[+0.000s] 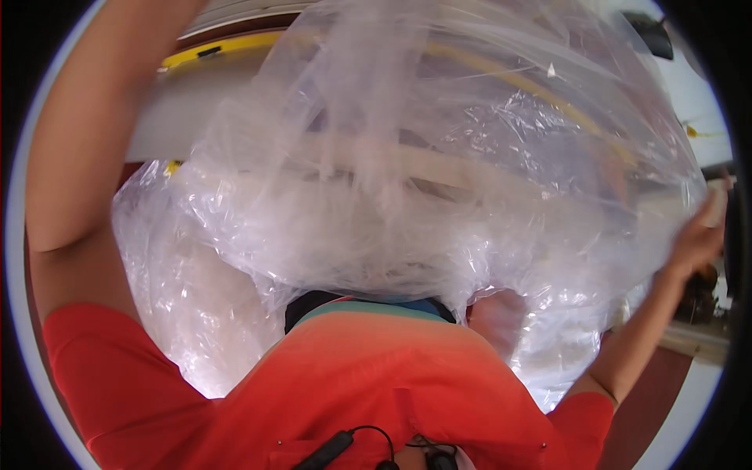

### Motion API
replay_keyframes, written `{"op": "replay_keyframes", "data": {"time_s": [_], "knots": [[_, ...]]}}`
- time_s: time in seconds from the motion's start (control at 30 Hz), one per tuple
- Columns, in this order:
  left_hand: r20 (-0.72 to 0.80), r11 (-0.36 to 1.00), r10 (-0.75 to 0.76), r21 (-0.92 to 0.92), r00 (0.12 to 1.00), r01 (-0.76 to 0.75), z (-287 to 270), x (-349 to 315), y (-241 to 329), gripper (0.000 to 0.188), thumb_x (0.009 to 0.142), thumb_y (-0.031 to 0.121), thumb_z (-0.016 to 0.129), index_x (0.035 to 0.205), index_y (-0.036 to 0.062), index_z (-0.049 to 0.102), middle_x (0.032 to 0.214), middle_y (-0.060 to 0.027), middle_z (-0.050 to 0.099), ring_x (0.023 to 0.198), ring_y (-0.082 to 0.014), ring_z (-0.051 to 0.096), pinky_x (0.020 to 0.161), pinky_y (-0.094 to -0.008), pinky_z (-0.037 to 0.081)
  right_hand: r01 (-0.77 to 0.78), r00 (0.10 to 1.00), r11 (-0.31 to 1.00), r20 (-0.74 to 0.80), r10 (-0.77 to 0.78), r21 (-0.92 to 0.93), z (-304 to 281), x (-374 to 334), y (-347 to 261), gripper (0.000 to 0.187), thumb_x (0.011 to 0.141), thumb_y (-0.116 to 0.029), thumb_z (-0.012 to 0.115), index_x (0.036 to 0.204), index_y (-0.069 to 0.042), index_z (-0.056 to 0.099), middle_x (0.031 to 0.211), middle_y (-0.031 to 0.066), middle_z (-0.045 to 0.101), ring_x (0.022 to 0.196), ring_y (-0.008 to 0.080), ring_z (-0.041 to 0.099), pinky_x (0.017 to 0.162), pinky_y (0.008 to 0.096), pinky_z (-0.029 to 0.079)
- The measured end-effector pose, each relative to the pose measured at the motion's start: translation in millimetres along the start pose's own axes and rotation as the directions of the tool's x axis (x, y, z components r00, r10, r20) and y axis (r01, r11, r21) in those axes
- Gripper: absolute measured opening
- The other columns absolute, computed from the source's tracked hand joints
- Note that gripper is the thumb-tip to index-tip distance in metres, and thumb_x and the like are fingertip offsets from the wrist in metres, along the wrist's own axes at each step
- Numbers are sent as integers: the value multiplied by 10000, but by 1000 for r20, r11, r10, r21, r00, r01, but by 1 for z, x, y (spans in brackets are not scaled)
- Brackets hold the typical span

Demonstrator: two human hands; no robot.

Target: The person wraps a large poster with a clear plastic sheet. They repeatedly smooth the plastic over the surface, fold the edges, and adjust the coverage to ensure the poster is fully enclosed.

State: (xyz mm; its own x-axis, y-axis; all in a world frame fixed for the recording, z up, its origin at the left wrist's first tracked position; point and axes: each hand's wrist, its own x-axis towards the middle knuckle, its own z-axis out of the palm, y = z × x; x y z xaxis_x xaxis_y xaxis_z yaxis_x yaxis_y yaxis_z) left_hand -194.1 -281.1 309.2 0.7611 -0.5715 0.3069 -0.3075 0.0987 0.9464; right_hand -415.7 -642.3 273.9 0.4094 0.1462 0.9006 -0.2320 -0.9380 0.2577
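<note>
A large sheet of clear plastic film spreads in front of me, crumpled and shiny, and hangs down over my lap. At the far right my right hand is closed at the edge of the film, which stretches out to it; the fingers are partly blurred. My left arm is raised high on the left. It runs out past the upper edge, so the left hand is hidden, and what it touches does not show.
Through the film a pale surface with a yellow edge strip crosses the view. A dark object is at the upper right. More crumpled film lies low on both sides of me. A black cord with a small device hangs at my chest.
</note>
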Motion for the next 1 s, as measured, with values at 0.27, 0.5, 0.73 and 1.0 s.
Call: {"op": "replay_keyframes", "data": {"time_s": [0.27,0.5,0.73,1.0], "knots": [[149,979,21,197,989,-50,1,28,-82,290,856,210,401,1047,-5,432,1026,-100,497,1002,-165,444,860,-270,350,-550,652,786,733,193,282,77,-121,-97,178,792,-167,503,904,-40,556,778,97,571,756,212,561,683,301,438],[116,688,242,679,963,-255,5,1,-193,387,843,257,425,1103,-30,403,1000,-151,514,979,-205,475,840,-305,366,-777,169,-620,912,-373,-110,43,-109,-295,297,829,-224,471,1014,8,471,813,68,573,727,128,558,637,231,445],[231,280,84,928,969,-246,-30,-154,-200,455,787,270,492,1172,49,394,1274,-160,289,1192,-311,243,948,-411,218,-774,243,-625,959,-146,101,47,-128,-292,211,833,-174,473,949,-3,515,575,-6,460,517,70,437,556,225,411],[119,580,280,770,952,-267,2,-181,-155,441,639,144,654,1047,90,497,1116,-106,422,1071,-291,364,919,-425,254,-891,453,-15,890,42,454,1,-112,-271,132,825,-120,471,814,-1,527,479,30,467,405,80,444,414,205,376]]}}
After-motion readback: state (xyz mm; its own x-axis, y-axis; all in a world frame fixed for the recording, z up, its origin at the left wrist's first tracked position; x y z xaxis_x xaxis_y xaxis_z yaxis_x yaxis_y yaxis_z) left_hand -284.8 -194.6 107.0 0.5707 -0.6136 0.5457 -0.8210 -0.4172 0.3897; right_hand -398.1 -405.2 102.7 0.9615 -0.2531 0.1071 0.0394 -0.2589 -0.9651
